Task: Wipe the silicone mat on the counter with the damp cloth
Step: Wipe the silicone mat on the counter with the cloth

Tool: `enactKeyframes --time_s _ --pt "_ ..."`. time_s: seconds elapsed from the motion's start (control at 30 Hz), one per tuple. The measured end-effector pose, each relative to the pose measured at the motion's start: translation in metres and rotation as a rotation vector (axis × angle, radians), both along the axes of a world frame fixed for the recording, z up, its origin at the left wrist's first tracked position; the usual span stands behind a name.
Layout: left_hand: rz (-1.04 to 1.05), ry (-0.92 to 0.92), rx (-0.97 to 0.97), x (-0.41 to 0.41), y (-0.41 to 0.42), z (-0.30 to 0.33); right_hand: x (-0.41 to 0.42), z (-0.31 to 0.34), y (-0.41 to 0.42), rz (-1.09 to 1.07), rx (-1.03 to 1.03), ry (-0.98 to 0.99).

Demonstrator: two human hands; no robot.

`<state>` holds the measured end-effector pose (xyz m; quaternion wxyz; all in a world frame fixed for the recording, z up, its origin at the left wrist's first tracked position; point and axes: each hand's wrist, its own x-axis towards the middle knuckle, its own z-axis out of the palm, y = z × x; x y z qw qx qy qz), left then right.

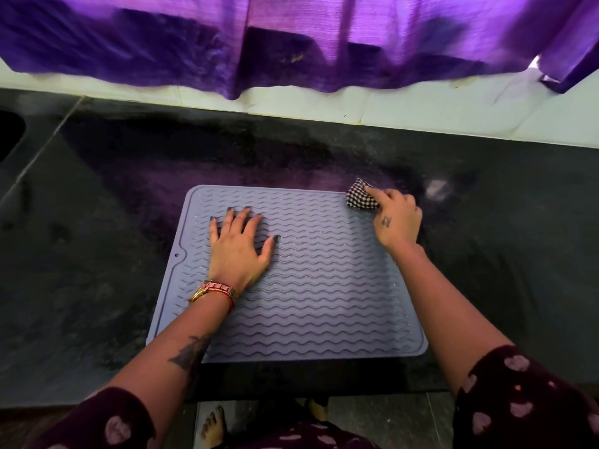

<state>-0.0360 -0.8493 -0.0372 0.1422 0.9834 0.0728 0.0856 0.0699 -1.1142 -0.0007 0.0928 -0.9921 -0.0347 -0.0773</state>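
Note:
A grey-blue silicone mat (324,286) with wavy ridges lies flat on the dark counter, close to its front edge. My left hand (240,247) rests palm down on the mat's left half, fingers spread and straight. My right hand (397,218) grips a bunched black-and-white checked cloth (358,197) at the mat's far right corner, with the index finger stretched over the cloth. The cloth sits on the corner rim of the mat.
The dark stone counter (97,270) runs left and right of the mat. A sink opening (9,131) shows at the far left. White tiles (421,108) and a purple curtain (291,37) back the counter. The floor and a foot (214,429) show below.

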Motion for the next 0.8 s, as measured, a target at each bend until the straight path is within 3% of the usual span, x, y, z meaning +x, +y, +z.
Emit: enactKeyframes --time_s 0.2,0.5,0.67,0.8 --pt "-0.006 0.020 0.004 0.000 0.000 0.002 -0.017 -0.008 -0.002 -0.011 -0.120 0.054" --pt "-0.012 0.018 0.012 0.001 0.000 0.002 -0.073 -0.018 0.003 -0.099 -0.036 -0.001" --pt "-0.021 0.025 0.000 0.000 0.000 0.005 -0.060 0.004 -0.003 -0.073 0.018 0.110" --pt "-0.031 0.029 0.000 0.000 0.000 0.003 -0.104 -0.012 0.004 -0.025 0.037 -0.015"
